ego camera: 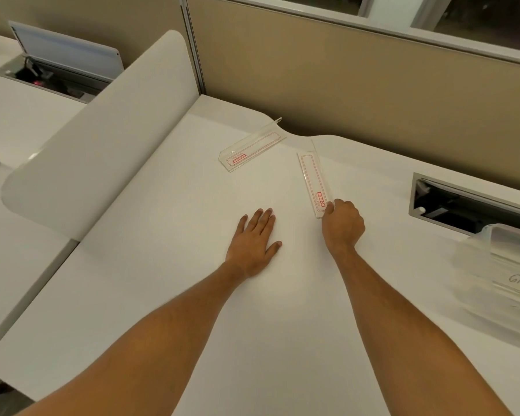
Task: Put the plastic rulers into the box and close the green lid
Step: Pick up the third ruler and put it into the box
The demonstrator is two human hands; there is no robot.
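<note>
A white worktop [192, 310] fills most of the frame, with two bare forearms reaching in from the bottom edge. The left hand [254, 238] lies palm down near the centre, its fingers [263, 219] stretched out flat, slightly spread and holding nothing. The right hand [342, 225], just right of centre, is curled over the near end of a clear plastic ruler [312, 181] with red print; its fingertips [330, 207] close on that end, though how firmly it is pinched cannot be told. This ruler runs from the hand up toward the back of the worktop, leaning a little to the left.

A second clear ruler [251, 147] with the same red print lies above and left of centre, slanting up to the right, its far end close to the worktop's back edge. The two rulers lie apart.

At the right edge of the frame sits a clear plastic box [499, 265], blurred and cut off by the border, with a handwritten label on it; its lid cannot be made out. Just above it an open cable tray [451, 202] is sunk into the worktop. A beige partition [373, 85] runs along the back, and a rounded white divider [102, 139] stands at the left.
</note>
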